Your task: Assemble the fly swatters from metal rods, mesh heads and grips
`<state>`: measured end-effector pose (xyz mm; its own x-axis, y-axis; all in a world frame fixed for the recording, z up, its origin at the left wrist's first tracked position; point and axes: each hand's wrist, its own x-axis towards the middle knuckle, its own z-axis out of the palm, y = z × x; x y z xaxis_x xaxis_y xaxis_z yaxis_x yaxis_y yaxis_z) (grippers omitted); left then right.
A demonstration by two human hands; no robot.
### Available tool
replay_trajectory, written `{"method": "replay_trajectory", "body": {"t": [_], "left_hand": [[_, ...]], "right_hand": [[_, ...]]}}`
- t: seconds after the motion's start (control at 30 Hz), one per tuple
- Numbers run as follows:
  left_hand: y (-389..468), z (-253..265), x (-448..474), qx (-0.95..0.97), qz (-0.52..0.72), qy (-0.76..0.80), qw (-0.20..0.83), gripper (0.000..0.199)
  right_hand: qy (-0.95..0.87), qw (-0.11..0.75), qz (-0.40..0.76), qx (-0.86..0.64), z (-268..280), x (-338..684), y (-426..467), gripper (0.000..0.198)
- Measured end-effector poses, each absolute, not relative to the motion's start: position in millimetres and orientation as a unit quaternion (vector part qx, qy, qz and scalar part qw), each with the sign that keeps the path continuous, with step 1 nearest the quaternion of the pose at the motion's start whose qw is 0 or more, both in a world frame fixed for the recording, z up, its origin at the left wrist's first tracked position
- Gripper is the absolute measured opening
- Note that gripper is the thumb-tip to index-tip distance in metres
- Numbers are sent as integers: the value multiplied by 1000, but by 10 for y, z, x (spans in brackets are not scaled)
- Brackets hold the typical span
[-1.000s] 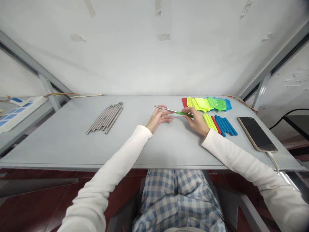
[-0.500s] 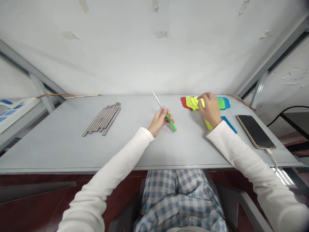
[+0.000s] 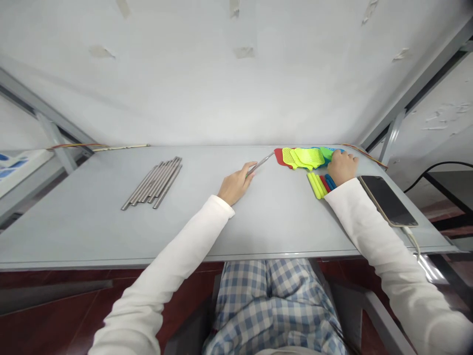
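Note:
My left hand [image 3: 235, 186] is closed around a thin metal rod [image 3: 263, 161], whose tip points up and right toward the pile of fly swatter heads. The rod's green handle is almost wholly hidden by the hand. My right hand [image 3: 342, 166] is at the pile's right end, its fingers curled on a green fly swatter head [image 3: 325, 153]. Yellow perforated heads [image 3: 306, 157] lie to its left, over a red head [image 3: 280, 157]. Below them are yellow handles [image 3: 316, 186] and blue handles [image 3: 330, 181], with a red one between; my right hand and sleeve are close beside these.
Several metal rods [image 3: 153, 183] lie side by side on the left of the grey table [image 3: 207, 227]. A phone [image 3: 388, 199] with a plugged-in cable lies at the right. The wall [image 3: 221, 98] rises behind, with metal frame posts at both sides.
My right hand has moved right from the yellow heads to the green one, uncovering the handles. My left hand has turned the rod from pointing up-left to up-right.

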<state>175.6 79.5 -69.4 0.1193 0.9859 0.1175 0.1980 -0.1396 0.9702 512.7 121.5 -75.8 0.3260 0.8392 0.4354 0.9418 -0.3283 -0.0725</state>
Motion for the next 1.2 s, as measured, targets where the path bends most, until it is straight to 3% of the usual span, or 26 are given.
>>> {"method": "replay_trajectory", "body": {"t": [0.2,0.3,0.47,0.63,0.73,0.83,0.97,1.13,1.2], "left_hand": [[815,-768,1747,667,456,478,346,28],[829,-782,1734,686,456,483,299,27],[842,-808,1734,704,459,475,260,21],[822,-784,1753,597,565,495,279,16],[806,-747,1751,593,566,504,272,12],[798,-743,1744,666,487,531,194,10],[801,-781,1745,728,429,516,139,16],[812,-801,1758,772,412,473,99,16],[813,-792,1761,792,403,452,79,15]], "right_hand": [[-568,295,-230,-733,-311,4958,1076,39],[-654,314,-242,-644,-293,4715,965,41],[-750,282,-181,-570,-469,4325,837,42],[-856,181,-116,-469,-622,4115,768,38],[-920,134,-75,-360,-668,4059,738,55],[-941,144,-12,-307,-681,4064,730,67],[-928,172,73,-321,-733,4098,760,60],[-896,158,133,-392,-824,4088,813,90],[-892,155,127,-405,-822,4078,827,92]]}}
